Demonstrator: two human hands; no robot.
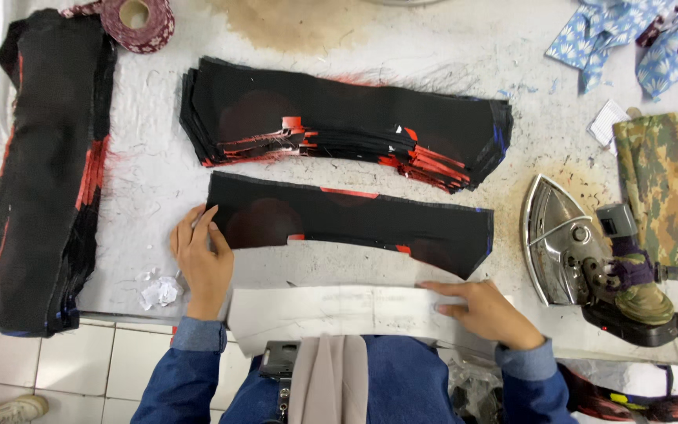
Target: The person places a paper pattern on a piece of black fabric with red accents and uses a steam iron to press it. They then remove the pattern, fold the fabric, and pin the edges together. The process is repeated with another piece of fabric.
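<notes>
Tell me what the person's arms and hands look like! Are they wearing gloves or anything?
No gloves: both the left hand and the right hand are bare, and I can't see any rings or a watch. Each arm is in a long blue denim-like sleeve, with a buttoned-style cuff ending at the wrist: the left cuff and the right cuff. The fingernails look short and plain.
</notes>
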